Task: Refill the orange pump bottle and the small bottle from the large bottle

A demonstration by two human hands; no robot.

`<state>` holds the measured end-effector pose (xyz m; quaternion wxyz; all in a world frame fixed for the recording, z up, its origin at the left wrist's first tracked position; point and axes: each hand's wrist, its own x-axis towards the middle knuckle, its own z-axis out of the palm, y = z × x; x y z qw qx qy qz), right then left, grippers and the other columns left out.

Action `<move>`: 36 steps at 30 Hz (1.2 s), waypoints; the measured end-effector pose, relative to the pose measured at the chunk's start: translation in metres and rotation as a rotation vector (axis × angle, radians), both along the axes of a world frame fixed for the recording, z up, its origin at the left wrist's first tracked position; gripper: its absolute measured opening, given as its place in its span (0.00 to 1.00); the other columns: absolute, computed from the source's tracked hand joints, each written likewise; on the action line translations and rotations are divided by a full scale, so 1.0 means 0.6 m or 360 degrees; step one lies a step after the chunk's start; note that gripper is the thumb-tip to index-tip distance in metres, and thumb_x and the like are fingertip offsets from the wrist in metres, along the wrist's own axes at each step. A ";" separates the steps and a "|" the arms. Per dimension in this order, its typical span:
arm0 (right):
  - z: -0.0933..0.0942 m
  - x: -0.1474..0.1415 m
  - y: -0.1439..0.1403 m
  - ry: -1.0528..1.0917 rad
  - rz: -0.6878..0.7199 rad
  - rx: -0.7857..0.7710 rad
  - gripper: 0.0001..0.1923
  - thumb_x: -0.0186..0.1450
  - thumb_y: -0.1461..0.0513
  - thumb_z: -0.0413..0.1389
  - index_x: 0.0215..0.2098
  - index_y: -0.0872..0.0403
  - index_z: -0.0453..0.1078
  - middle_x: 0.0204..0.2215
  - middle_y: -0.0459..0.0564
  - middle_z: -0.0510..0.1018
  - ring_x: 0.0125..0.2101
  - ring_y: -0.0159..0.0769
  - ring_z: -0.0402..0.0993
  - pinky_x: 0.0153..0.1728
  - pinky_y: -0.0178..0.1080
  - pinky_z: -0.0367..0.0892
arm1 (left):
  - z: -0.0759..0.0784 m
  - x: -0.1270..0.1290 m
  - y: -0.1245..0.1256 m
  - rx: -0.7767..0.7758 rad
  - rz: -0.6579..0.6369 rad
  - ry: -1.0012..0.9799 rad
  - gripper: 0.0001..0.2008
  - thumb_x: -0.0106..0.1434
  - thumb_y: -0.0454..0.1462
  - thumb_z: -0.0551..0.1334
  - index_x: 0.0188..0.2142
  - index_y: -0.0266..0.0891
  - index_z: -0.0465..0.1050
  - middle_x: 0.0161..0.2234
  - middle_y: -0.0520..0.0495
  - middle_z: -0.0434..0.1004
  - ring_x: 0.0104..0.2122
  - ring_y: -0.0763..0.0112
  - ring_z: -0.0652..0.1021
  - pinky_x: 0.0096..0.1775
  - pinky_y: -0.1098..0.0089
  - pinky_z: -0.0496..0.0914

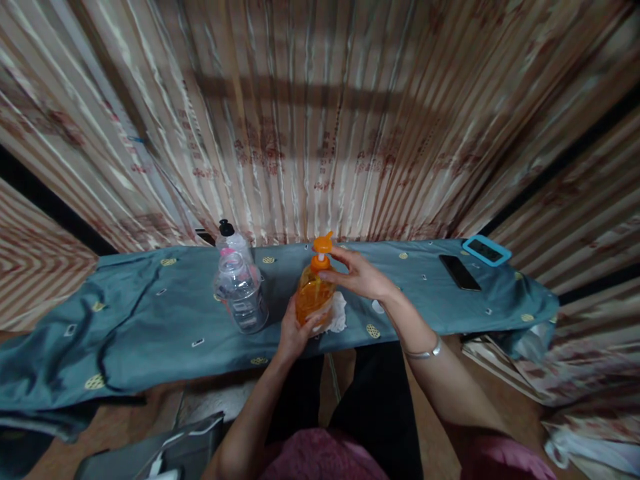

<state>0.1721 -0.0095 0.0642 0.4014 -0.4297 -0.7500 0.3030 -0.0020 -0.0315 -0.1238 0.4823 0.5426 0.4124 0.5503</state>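
Observation:
A clear pump bottle (314, 300) of orange liquid, with an orange pump top (323, 245), stands upright near the table's front edge. My left hand (296, 330) is wrapped round its lower body. At the pump's collar, the thumb and fingers of my right hand (356, 272) close in from the right and touch it. A crumpled white tissue (339, 313) lies just behind and to the right of the bottle, partly covered by it. To the left stand a clear empty-looking plastic bottle (245, 303) and, behind it, a clear bottle with a black cap (227, 228).
A blue-green patterned cloth (165, 313) covers the narrow table. On its right lie a black phone (459, 272) and a blue-framed digital clock (487, 250). A small white round thing (377, 307) is by my right wrist. Curtains (300, 133) hang behind and on both sides.

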 end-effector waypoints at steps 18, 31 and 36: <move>-0.017 -0.018 -0.002 0.0120 -0.0291 0.0048 0.24 0.59 0.48 0.72 0.42 0.54 0.73 0.44 0.53 0.82 0.47 0.46 0.79 0.56 0.54 0.70 | 0.017 -0.005 0.000 0.0095 0.0031 0.0097 0.37 0.58 0.52 0.75 0.62 0.40 0.70 0.58 0.36 0.83 0.58 0.45 0.82 0.61 0.48 0.76; -0.024 -0.030 -0.003 0.0111 -0.0373 0.0043 0.24 0.61 0.46 0.70 0.41 0.54 0.72 0.42 0.52 0.81 0.42 0.43 0.78 0.53 0.52 0.71 | 0.005 -0.004 0.003 0.0101 0.0041 0.0112 0.38 0.59 0.53 0.75 0.63 0.41 0.69 0.59 0.37 0.82 0.59 0.46 0.82 0.62 0.48 0.75; -0.015 -0.020 -0.004 0.0123 -0.0161 0.0063 0.31 0.62 0.48 0.70 0.56 0.55 0.73 0.54 0.57 0.81 0.56 0.47 0.77 0.61 0.54 0.68 | 0.006 -0.003 0.003 0.0083 0.0040 0.0092 0.39 0.58 0.52 0.76 0.63 0.41 0.70 0.59 0.37 0.82 0.60 0.46 0.81 0.63 0.48 0.75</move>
